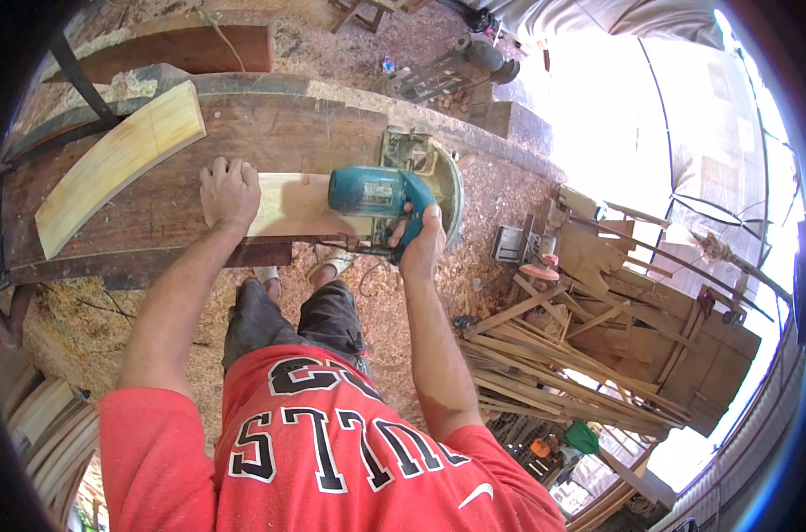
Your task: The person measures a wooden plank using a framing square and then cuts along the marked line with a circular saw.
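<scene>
My right hand [419,241] grips the handle of a teal circular saw [381,191], whose guard and blade sit over the right end of a pale wooden board [288,206]. My left hand [228,192] presses flat on the left end of that board, fingers curled over its far edge. The board lies on a dark, worn wooden workbench [270,133]. A black cord hangs from the saw below my right hand.
A curved pale plank [115,164] lies on the bench at the left. Sawdust covers the ground. A pile of wooden offcuts and slats [589,355] is stacked at the right. A dark machine [447,75] stands beyond the bench. My feet in sandals show under the bench.
</scene>
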